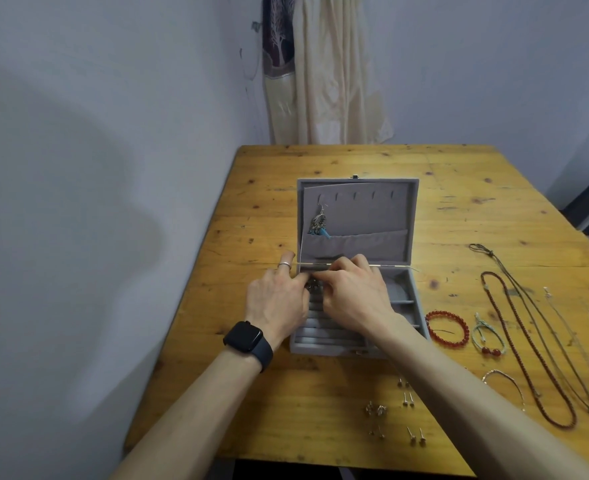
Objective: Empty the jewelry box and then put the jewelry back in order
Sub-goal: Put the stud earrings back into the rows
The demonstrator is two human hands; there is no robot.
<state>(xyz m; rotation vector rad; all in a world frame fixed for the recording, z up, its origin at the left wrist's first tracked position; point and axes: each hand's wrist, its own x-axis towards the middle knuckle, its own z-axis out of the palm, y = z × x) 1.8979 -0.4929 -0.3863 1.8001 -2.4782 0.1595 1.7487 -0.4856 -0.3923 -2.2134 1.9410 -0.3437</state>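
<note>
- Over the far-left corner of the grey velvet jewelry box [404, 327], your left hand [275, 299] and right hand [355, 292] pinch together on a small dark metal piece [312, 285]; what it is I cannot tell.
- Risk: it could catch on the ring rolls or snag the blue-tipped dangling earring [319, 225] hooked in the lid.
- Open desk [251, 209] lies left and beyond; necklaces [528, 341], the red bead bracelet [447, 329] and stud earrings [407, 400] crowd the right and near edges.

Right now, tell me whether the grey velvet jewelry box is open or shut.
Open: the grey velvet jewelry box has its lid standing upright, with a dangling earring hooked inside.
</note>
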